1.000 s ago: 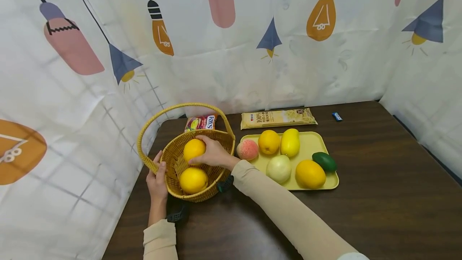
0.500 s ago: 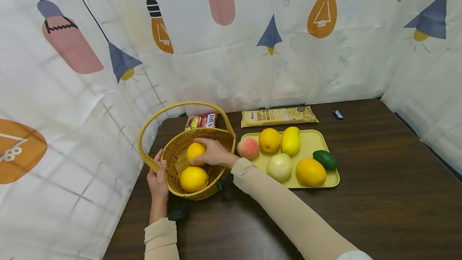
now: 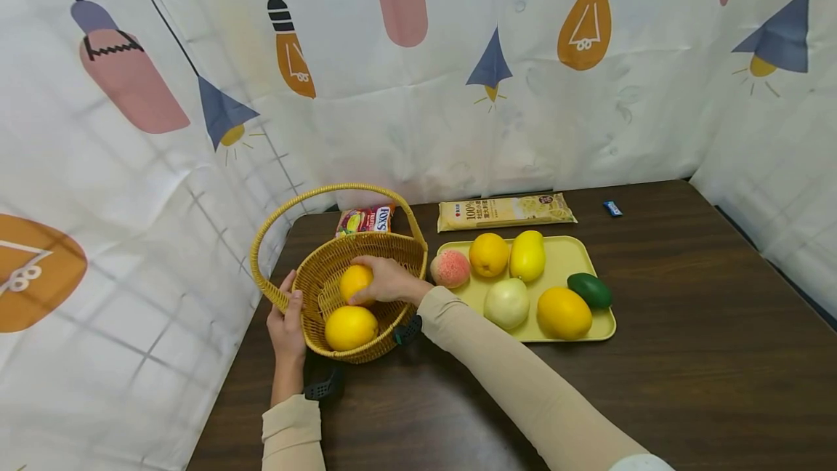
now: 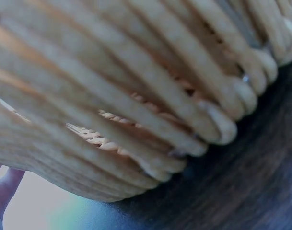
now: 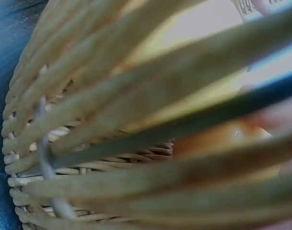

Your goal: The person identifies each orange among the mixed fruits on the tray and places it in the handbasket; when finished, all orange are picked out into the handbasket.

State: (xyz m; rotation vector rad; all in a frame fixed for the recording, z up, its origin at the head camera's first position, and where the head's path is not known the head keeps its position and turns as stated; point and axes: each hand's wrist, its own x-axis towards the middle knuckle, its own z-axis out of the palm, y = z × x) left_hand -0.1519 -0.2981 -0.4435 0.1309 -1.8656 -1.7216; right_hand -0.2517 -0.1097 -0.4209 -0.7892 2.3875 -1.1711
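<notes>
A yellow wicker basket (image 3: 314,267) with a tall arched handle (image 3: 346,187) stands at the left of the table. My left hand (image 3: 286,327) grips its left side near the handle's base; fingers (image 4: 7,190) also show at the lower left of the left wrist view. Inside the basket, my right hand (image 3: 392,282) holds an orange (image 3: 354,283), thumb and fingers around it. A larger yellow-orange fruit (image 3: 351,328) lies in the basket just in front of that orange. Wicker strands blur across the right wrist view, with part of the orange (image 5: 208,139) behind them.
Right of the basket, a yellow tray (image 3: 569,253) carries a peach (image 3: 450,268), another orange (image 3: 488,254) and several other fruits. A long noodle packet (image 3: 506,212) lies behind it. A red candy bag (image 3: 364,220) sits behind the basket; a small blue wrapper (image 3: 612,208) is at back right.
My right hand has shifted slightly right and down inside the basket, carrying the orange closer to the other fruit. My left hand keeps its hold on the basket.
</notes>
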